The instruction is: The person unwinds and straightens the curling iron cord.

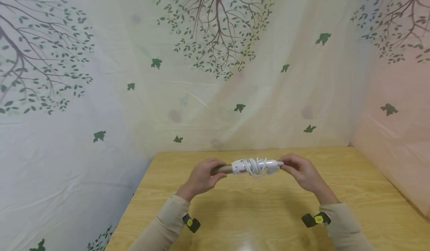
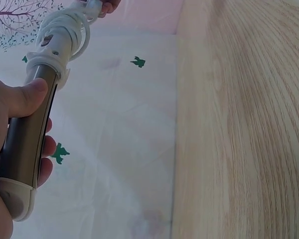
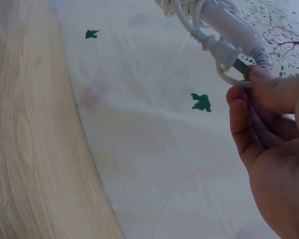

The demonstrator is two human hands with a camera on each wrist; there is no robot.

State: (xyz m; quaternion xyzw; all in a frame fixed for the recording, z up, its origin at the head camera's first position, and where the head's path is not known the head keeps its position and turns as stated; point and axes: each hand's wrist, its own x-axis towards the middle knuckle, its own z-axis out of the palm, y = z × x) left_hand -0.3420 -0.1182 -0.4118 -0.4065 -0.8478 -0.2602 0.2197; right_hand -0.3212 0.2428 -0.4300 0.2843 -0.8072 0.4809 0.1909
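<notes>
A hair straightener is held level above the table, with a white handle and a gold-brown barrel. My left hand grips the barrel, thumb on top and fingers round the far side; its pale tip shows near the palm in the left wrist view. White power cord is wound in several loops round the handle. At the handle's end my right hand pinches the cord between thumb and fingers. The white plug lies beside the handle, its prongs close to my right thumb, which partly hides them.
Below the hands spreads a wood-grain table. Hanging sheets printed with trees and green leaves or birds surround its back and sides. A dark strap with a yellow mark sits at each wrist.
</notes>
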